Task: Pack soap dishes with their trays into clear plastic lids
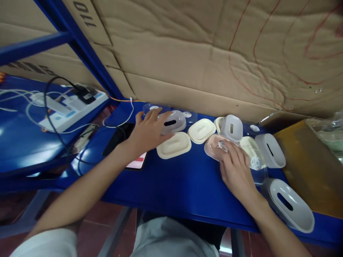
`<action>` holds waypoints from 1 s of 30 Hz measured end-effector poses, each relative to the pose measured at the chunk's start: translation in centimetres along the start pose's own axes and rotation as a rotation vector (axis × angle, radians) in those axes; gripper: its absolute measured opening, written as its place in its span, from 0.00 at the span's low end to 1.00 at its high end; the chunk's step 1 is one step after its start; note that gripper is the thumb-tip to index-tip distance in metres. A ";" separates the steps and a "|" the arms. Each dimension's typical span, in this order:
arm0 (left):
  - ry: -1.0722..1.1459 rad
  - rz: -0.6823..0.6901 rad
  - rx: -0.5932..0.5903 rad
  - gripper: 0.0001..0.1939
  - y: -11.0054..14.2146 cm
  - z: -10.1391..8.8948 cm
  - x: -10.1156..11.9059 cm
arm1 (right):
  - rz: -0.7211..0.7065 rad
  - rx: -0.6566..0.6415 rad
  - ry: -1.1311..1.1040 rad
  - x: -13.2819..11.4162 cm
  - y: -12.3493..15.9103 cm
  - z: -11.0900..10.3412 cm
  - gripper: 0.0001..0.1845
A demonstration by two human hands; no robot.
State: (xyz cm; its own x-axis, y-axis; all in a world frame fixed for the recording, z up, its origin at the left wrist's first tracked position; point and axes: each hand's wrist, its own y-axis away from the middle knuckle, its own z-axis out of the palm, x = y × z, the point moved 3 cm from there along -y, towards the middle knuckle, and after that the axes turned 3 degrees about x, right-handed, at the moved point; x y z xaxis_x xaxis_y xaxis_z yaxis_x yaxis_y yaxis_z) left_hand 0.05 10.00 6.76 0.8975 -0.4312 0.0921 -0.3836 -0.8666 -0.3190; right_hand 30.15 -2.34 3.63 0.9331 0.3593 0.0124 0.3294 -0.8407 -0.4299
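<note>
My left hand reaches to the back of the table, thumb and index finger on either side of the left end of a grey slotted oval box. In front of that hand lies a cream oval lid, with another cream lid to its right. My right hand has its fingers bent together over a clear plastic cover bearing a round sticker. Just behind it a second grey slotted box leans among the lids. What the fingertips press under the cover is hidden.
More grey boxes stand at the right, one near the front edge. A cardboard box borders that side. A phone, cables and a power strip lie to the left. Cardboard sheets wall the back.
</note>
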 end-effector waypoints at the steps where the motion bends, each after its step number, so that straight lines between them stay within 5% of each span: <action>1: 0.003 -0.027 -0.047 0.37 -0.5 0.4 -0.5 | -0.009 0.004 -0.015 -0.2 0.0 0.1 0.28; 5: 0.049 -0.075 -0.171 0.40 -1.3 1.6 -1.5 | -0.050 0.010 -0.030 -1.1 -0.1 0.1 0.25; 10: 0.059 0.006 -0.026 0.34 1.3 -0.5 0.4 | -0.133 0.061 -0.066 -1.9 -0.3 -0.8 0.21; 13: 0.065 0.082 -0.074 0.27 3.5 -1.0 2.0 | -0.239 0.072 -0.166 -2.5 -0.5 -1.3 0.19; 17: 0.025 0.150 -0.145 0.25 5.7 -0.1 3.4 | -0.306 0.046 -0.231 -3.2 -0.6 -1.2 0.17; 30: 0.142 0.452 -0.102 0.33 7.8 2.0 6.9 | -0.328 -0.143 -0.200 -3.6 0.1 1.1 0.28</action>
State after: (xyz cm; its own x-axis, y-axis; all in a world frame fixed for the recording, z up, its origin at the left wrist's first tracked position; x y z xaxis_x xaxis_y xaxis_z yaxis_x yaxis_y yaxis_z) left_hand 3.74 0.78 3.01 0.5998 -0.7944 0.0956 -0.7543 -0.6013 -0.2636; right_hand 26.66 -3.26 2.54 0.7333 0.6778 -0.0540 0.6350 -0.7110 -0.3022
